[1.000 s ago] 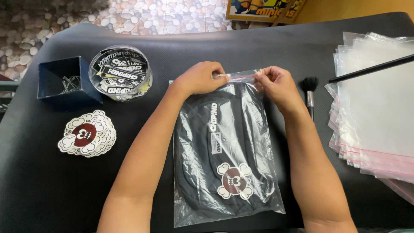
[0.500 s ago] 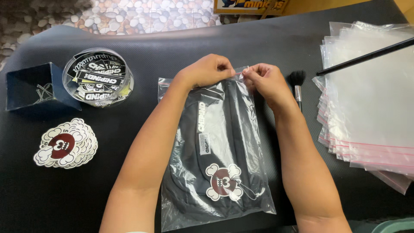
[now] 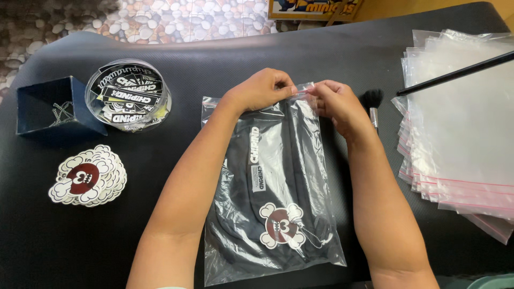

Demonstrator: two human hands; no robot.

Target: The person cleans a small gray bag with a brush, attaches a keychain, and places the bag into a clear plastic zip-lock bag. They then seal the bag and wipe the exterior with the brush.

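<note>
bag: clear zip bag (image 3: 278,187) with a folded black garment (image 3: 267,208) inside, flat on the black bench (image 3: 214,59)
long axis: runs from the person out to the far seal edge
left hand (image 3: 261,90): fingers pinch the seal
right hand (image 3: 336,101): fingers pinch it just beside; both equally near

Black, faintly textured bench (image 3: 321,48) filling nearly the whole view, evenly lit. Pebble-patterned floor (image 3: 160,16) beyond its far edge. Yellow panel (image 3: 428,6) at top right, beside a colourful printed board (image 3: 313,8).
</note>
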